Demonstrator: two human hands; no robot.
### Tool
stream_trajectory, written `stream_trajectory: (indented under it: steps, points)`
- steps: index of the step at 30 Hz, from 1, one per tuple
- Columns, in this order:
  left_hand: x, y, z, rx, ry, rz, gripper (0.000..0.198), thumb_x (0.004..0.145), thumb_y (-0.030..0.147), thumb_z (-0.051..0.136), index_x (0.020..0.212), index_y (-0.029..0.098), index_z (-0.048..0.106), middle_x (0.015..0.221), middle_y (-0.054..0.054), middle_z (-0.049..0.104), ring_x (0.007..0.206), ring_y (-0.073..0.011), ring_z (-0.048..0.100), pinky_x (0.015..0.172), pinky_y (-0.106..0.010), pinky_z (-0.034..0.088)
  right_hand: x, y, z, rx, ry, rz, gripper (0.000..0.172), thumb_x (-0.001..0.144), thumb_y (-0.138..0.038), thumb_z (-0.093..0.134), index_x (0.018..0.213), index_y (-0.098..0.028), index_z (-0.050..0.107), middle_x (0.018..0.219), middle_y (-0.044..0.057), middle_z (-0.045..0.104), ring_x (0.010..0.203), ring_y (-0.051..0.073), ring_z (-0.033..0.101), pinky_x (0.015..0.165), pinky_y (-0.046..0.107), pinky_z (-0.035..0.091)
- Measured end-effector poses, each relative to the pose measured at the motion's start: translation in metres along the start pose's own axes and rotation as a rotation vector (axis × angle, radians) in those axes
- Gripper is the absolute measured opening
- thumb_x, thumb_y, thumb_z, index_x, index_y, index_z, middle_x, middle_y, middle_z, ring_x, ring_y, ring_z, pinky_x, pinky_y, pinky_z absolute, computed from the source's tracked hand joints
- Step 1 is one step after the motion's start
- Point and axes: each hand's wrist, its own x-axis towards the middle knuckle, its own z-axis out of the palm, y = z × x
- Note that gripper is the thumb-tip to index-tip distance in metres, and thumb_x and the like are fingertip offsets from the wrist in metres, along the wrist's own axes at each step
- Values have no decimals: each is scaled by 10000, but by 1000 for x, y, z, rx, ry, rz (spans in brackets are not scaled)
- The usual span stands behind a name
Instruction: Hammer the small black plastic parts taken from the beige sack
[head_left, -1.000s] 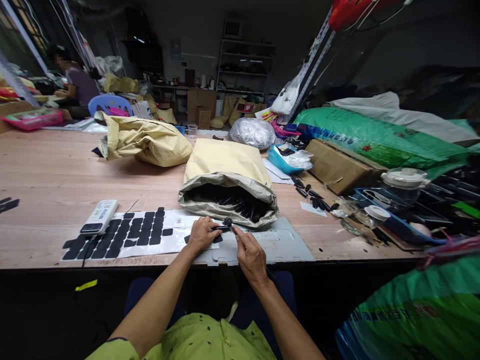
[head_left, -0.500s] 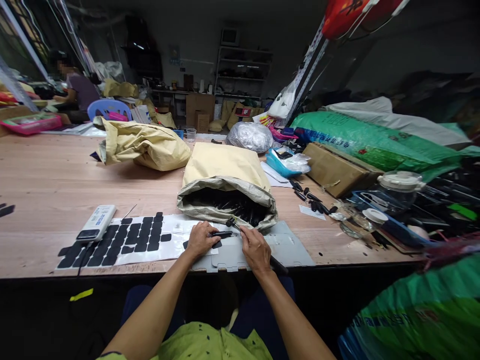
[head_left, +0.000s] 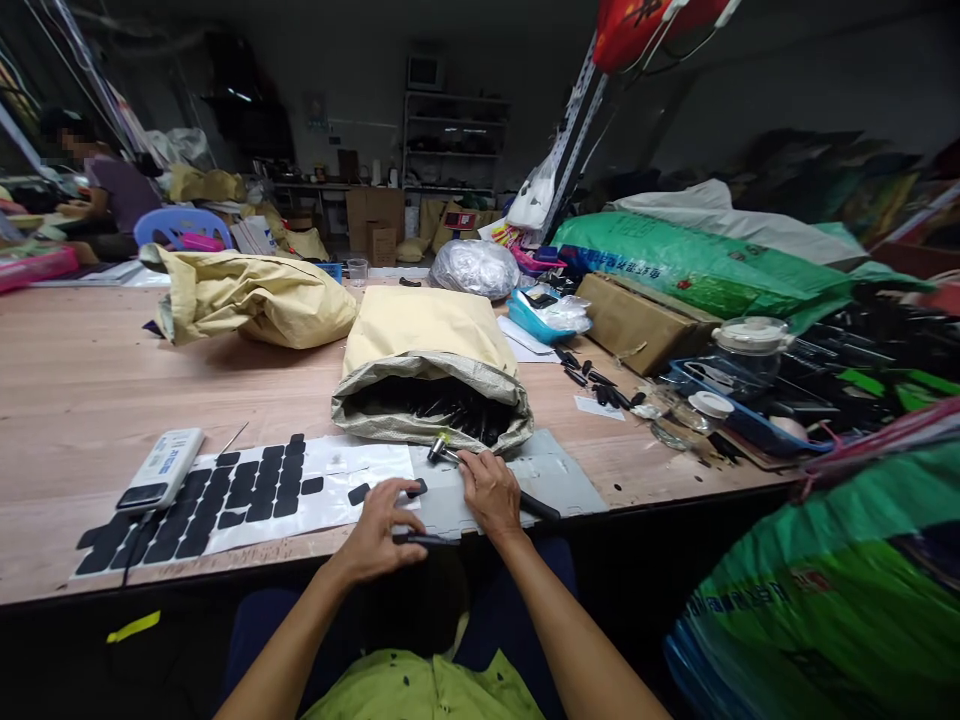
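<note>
Head view has swung a little to the right since the last frame, and my left grip has drawn back: then its fingers kept the black piece on the grey board near the mouth of the sack; now both are at the near edge of the worktop. That grip is loosely curved, fingers spread from the thumb; the black piece is at the fingertips, sticking out to the right, and I cannot tell whether they pinch it. My right grip is wrapped around the hammer, whose head is just in front of the sack's mouth. The black piece is near-left of my right grip, close but apart, and nearer than the hammer's head.
</note>
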Motion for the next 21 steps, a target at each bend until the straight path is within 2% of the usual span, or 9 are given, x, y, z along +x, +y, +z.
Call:
stream_trajectory:
  steps: [3,5,7,10,12,14,17,19,21]
  points:
    - [-26,2,13,136,-65,25,211,621,255,839,821,281,777,1522,-9,415,1400,-358,320,1176,-531,200,0,0,1,-4,0,-4,241,916,-247,553,1114,-261,692,890,34,640,815,178,512,725,292,346]
    - [-35,3,22,234,-71,34,218,633,252,827,843,267,769,1577,-19,333,1432,-370,273,1192,-561,137,-1,-1,1,-9,6,-5,238,915,-246,555,1109,-256,693,886,35,640,811,178,509,723,293,344]
    - [-37,4,26,278,-65,42,252,631,272,831,873,260,762,1599,-31,290,1442,-375,260,1192,-574,128,-1,-1,0,-13,16,-5,238,918,-247,553,1112,-252,691,892,36,641,809,178,507,722,294,342]
    - [-34,8,23,246,-47,32,271,594,313,857,841,258,762,1572,-41,346,1422,-393,291,1171,-588,180,-1,-2,0,-13,20,-8,237,924,-251,546,1112,-248,689,899,39,641,809,178,507,721,294,341]
    - [-25,14,15,166,-17,9,215,612,342,848,789,255,761,1451,-55,512,1337,-372,418,1121,-555,296,-1,-2,-1,-15,19,-11,238,927,-251,539,1114,-245,687,906,42,640,813,178,507,725,294,340]
    - [-8,22,5,53,38,-28,147,698,360,788,787,246,756,1196,-63,681,1135,-296,584,1003,-461,435,-1,-3,-1,-22,21,-11,240,928,-248,537,1119,-240,683,905,42,638,815,179,505,729,296,340]
    - [40,33,-7,-90,181,-114,177,830,362,647,855,218,747,892,-44,738,834,-195,654,793,-326,506,-1,-4,-2,-32,17,-6,241,931,-253,537,1124,-242,680,901,40,635,815,179,500,727,299,336]
    - [82,39,-12,-118,263,-198,228,864,374,591,872,206,745,870,-42,746,789,-180,661,732,-288,498,-1,-4,-2,-33,8,-5,237,933,-258,536,1119,-245,682,895,39,633,812,181,498,722,302,333]
    - [127,46,-12,-84,267,-312,258,871,400,574,878,212,750,896,-47,758,839,-196,681,736,-282,491,-1,-3,-2,-29,2,-9,231,935,-259,536,1111,-247,684,887,40,631,808,183,497,718,305,330]
